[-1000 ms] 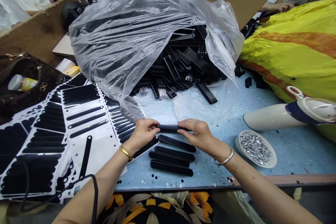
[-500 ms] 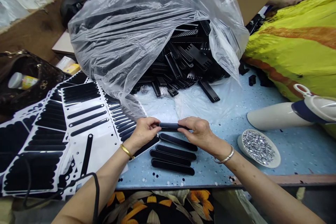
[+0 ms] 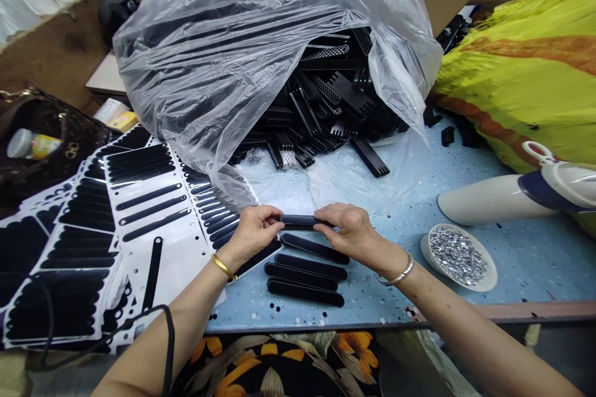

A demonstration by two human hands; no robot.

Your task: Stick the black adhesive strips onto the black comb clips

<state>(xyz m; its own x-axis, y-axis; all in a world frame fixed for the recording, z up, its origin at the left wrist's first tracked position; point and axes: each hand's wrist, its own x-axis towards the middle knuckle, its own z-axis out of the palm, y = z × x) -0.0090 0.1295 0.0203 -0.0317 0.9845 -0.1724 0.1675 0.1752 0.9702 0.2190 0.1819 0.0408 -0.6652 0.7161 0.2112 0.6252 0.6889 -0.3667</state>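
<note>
Both hands hold one long black strip (image 3: pixel 298 220) level above the blue table (image 3: pixel 535 267). My left hand (image 3: pixel 254 231) pinches its left end and my right hand (image 3: pixel 349 229) pinches its right end, fingers closed. Just below the hands, three finished black strips (image 3: pixel 302 276) lie side by side on the table. White backing sheets with black strip-shaped stickers (image 3: pixel 144 198) spread out to the left. Behind, a large clear plastic bag (image 3: pixel 223 62) spills black comb-like clips (image 3: pixel 326 118).
A small white dish of silver rhinestones (image 3: pixel 459 257) sits at the right, beside a white tool with a blue collar (image 3: pixel 516 195). A yellow sack (image 3: pixel 526 68) fills the far right. A dark handbag (image 3: pixel 46 136) stands at the left. A black cable (image 3: pixel 158 316) crosses my left forearm.
The hands stay on the same strip in nearly the same place. The view has tilted slightly, shifting everything a little upward in the picture.
</note>
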